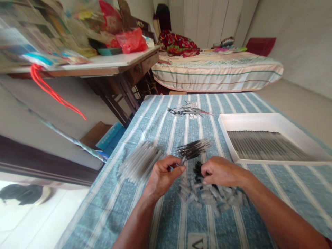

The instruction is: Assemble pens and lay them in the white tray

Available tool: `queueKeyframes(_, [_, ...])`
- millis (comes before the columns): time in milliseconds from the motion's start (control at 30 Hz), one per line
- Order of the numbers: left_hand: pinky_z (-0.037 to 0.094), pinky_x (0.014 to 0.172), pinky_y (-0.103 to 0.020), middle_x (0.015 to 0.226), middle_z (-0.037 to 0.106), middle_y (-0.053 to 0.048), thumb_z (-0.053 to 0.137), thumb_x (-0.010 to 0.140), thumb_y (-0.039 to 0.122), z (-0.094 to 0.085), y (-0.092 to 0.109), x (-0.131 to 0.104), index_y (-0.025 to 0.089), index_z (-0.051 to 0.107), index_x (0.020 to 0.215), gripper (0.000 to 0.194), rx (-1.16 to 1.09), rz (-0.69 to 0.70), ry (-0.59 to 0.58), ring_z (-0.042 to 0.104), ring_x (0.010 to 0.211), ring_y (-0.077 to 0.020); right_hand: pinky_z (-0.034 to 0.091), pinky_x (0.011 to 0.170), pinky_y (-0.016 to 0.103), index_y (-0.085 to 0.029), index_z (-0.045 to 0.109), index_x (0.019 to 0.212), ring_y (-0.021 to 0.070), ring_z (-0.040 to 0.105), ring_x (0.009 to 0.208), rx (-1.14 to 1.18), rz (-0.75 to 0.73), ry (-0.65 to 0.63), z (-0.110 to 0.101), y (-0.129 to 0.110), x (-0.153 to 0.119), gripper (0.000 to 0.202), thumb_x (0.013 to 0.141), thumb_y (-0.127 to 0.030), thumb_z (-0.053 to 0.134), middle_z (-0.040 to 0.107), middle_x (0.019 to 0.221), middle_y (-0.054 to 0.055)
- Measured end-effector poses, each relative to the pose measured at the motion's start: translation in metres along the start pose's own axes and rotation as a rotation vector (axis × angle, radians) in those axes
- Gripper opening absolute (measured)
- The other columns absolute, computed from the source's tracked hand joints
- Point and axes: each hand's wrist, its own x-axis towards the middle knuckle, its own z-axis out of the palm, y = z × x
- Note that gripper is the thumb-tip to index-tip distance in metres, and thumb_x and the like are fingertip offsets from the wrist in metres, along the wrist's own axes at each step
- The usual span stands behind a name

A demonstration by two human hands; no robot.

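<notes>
My left hand (pixel 166 173) is closed in a pinch on a small clear piece (pixel 183 160), which looks like the clear pieces lying nearby. My right hand (pixel 220 171) has its fingers drawn together at a small heap of black pieces (pixel 198 169); whatever they grip is hidden. Below both hands lie many loose, short clear plastic pieces (pixel 211 193). Just beyond the left fingertips is a bundle of thin black rods with pale ends (pixel 194 148), like pen refills. To the left of that hand rests a pile of long translucent tubes (pixel 141 162), like pen barrels.
A white tray (pixel 228 145) on the right holds a row of grey pen-like sticks (pixel 267 146). Thin scraps (pixel 190 110) lie at the table's far end. A cluttered desk (pixel 129 59) stands at left, a bed (pixel 218 69) behind. Striped cloth (pixel 124 221) covers the table.
</notes>
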Motion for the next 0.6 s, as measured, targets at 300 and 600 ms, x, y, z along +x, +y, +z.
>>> queueKeyframes(300, [0.028, 0.038, -0.017, 0.061, 0.066, 0.0, 0.068, 0.071, 0.031, 0.002, 0.003, 0.0, 0.015, 0.056, 0.074, 0.02, -0.349, -0.171, 0.171, 0.042, 0.037, -0.0047, 0.021, 0.048, 0.023, -0.018, 0.062, 0.058, 0.0089, 0.036, 0.047, -0.028, -0.033, 0.06, 0.004, -0.012, 0.001, 0.015, 0.071, -0.02, 0.055, 0.048, 0.049, -0.003])
queueKeyframes(600, [0.034, 0.039, -0.016, 0.065, 0.068, 0.0, 0.068, 0.071, 0.031, 0.0, 0.005, 0.001, 0.017, 0.053, 0.077, 0.022, -0.58, -0.118, 0.318, 0.053, 0.04, -0.0064, 0.026, 0.045, 0.019, -0.016, 0.058, 0.063, 0.0066, 0.037, 0.046, 0.32, -0.138, 0.108, 0.014, -0.028, 0.002, 0.017, 0.077, -0.018, 0.048, 0.043, 0.049, -0.006])
